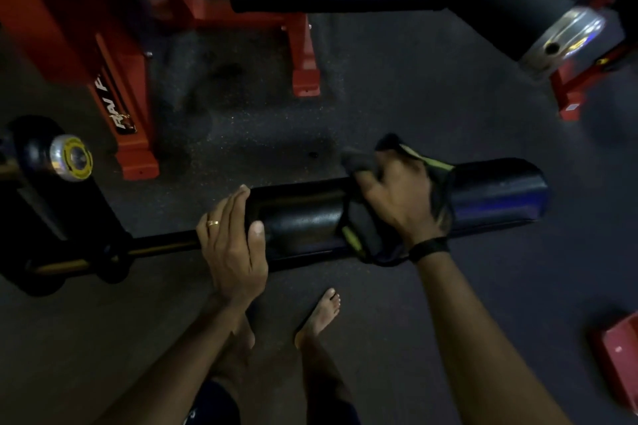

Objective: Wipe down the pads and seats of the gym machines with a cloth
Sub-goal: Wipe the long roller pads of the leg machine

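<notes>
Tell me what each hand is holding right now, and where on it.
The right hand presses a dark cloth wrapped over the roller pad, around mid-length. The left hand grips the same pad's inner end, beside the bare bar.

Dim light falls on a dark speckled rubber floor (397, 103), where red machine frames (305, 55) stand.
</notes>
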A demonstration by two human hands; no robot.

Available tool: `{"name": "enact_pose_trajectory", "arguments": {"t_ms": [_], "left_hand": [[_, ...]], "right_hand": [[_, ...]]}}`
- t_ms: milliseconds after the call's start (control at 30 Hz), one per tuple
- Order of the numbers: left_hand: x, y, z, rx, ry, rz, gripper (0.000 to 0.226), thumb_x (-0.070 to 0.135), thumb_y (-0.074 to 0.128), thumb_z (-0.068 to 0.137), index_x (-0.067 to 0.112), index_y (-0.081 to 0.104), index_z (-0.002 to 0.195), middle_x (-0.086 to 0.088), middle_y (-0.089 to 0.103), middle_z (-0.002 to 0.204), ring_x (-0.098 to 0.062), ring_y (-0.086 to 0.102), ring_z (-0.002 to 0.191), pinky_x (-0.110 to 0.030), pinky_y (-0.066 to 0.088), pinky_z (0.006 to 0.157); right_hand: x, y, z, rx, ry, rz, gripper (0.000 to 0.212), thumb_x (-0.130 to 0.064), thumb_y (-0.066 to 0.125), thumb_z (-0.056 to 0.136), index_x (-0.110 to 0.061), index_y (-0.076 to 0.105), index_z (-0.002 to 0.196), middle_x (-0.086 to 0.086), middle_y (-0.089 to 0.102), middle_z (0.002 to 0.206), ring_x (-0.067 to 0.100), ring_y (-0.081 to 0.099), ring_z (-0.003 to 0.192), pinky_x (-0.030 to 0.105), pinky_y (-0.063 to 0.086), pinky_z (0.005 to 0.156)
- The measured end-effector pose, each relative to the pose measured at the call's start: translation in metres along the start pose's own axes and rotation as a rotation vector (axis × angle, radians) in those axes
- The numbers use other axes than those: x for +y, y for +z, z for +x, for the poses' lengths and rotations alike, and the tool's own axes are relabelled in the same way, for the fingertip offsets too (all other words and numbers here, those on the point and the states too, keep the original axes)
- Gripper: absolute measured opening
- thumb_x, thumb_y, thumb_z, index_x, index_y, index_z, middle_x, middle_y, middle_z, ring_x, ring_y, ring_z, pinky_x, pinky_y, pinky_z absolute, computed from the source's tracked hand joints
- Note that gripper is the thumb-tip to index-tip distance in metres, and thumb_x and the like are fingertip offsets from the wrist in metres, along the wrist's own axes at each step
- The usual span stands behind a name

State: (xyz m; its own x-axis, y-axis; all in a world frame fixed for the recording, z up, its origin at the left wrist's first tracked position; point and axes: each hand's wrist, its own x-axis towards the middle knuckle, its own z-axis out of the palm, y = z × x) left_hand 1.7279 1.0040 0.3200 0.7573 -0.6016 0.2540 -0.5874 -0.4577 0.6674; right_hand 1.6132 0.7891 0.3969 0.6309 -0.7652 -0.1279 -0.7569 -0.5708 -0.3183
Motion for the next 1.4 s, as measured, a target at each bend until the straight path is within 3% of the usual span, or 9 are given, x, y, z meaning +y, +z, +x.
{"name": "enact_pose_trajectory", "arguments": {"t_ms": [167,233,367,500,667,867,1133,1233,1400], "left_hand": [[0.011,-0.005,0.010,0.019,-0.375,-0.509,0.060,0.047,0.033,0.104,0.004,0.055,0.140,-0.011,0.060,0.137,-0.025,0.054,0.129,-0.047,0.040,0.110],[0.028,-0.009,0.029,0.128,-0.637,-0.827,0.056,0.042,0.032,0.108,0.000,0.054,0.139,-0.004,0.065,0.126,-0.003,0.062,0.116,-0.024,0.049,0.098],[0.024,-0.006,0.052,0.086,-0.693,-0.736,0.052,0.038,0.034,0.108,-0.002,0.062,0.125,-0.003,0.069,0.111,-0.009,0.068,0.102,-0.017,0.049,0.083],[0.007,0.001,0.062,-0.193,-0.902,-0.378,0.074,0.076,0.030,0.090,0.015,0.068,0.106,-0.011,0.069,0.115,-0.032,0.064,0.111,-0.049,0.046,0.103],[0.015,0.000,0.062,-0.386,-0.817,-0.051,0.053,0.059,0.039,0.100,0.017,0.070,0.095,-0.011,0.068,0.099,-0.033,0.061,0.101,-0.049,0.043,0.098],[0.015,-0.003,0.050,-0.274,-0.548,-0.052,0.045,0.048,0.037,0.103,0.020,0.063,0.078,-0.004,0.063,0.074,-0.030,0.061,0.082,-0.044,0.044,0.090],[0.001,0.000,0.002,-0.106,-0.118,-0.064,0.058,0.044,0.025,0.106,0.006,0.056,0.136,-0.009,0.060,0.138,-0.021,0.052,0.128,-0.038,0.030,0.107],[-0.001,-0.010,0.000,-0.122,-0.287,-0.167,0.057,0.049,0.020,0.106,0.015,0.054,0.136,-0.012,0.057,0.141,-0.018,0.045,0.131,-0.032,0.025,0.113],[0.011,-0.028,0.038,-0.057,-0.790,-0.745,0.062,0.054,0.030,0.099,0.010,0.066,0.125,-0.005,0.067,0.125,-0.015,0.063,0.115,-0.026,0.049,0.097]], "right_hand": [[-0.098,0.037,-0.014,-0.109,-0.253,0.044,0.033,-0.043,0.050,0.093,-0.016,0.064,0.106,0.008,0.066,0.108,0.028,0.061,0.098,0.038,0.041,0.083],[-0.111,0.046,-0.015,-0.103,-0.287,0.079,0.032,-0.041,0.054,0.093,-0.014,0.063,0.108,0.008,0.064,0.108,0.027,0.059,0.098,0.038,0.039,0.085],[-0.086,0.042,-0.024,-0.045,-0.326,0.135,0.037,-0.045,0.056,0.087,-0.016,0.069,0.106,0.004,0.068,0.103,0.026,0.061,0.099,0.039,0.039,0.092],[-0.006,0.013,-0.028,0.072,-0.255,0.135,0.044,-0.047,0.053,0.081,-0.018,0.072,0.106,0.002,0.072,0.107,0.025,0.062,0.103,0.037,0.038,0.096],[0.095,-0.025,-0.007,0.141,0.031,0.007,0.054,-0.052,0.048,0.082,-0.008,0.072,0.102,0.015,0.071,0.110,0.032,0.062,0.111,0.051,0.029,0.113],[0.086,-0.023,0.017,0.056,0.171,-0.012,0.046,-0.050,0.044,0.083,-0.006,0.055,0.077,0.026,0.063,0.089,0.043,0.059,0.086,0.040,0.039,0.068],[-0.056,0.024,-0.018,-0.017,-0.076,0.005,0.030,-0.043,0.051,0.096,-0.020,0.068,0.105,0.010,0.067,0.099,0.035,0.063,0.086,0.039,0.044,0.072],[-0.113,0.046,-0.035,-0.039,-0.172,0.046,0.036,-0.046,0.043,0.090,-0.019,0.065,0.094,0.005,0.066,0.096,0.027,0.061,0.086,0.041,0.044,0.080],[-0.095,0.044,-0.046,0.050,-0.245,0.080,0.040,-0.045,0.050,0.083,-0.017,0.070,0.103,0.004,0.069,0.106,0.026,0.062,0.097,0.038,0.041,0.088]]}}
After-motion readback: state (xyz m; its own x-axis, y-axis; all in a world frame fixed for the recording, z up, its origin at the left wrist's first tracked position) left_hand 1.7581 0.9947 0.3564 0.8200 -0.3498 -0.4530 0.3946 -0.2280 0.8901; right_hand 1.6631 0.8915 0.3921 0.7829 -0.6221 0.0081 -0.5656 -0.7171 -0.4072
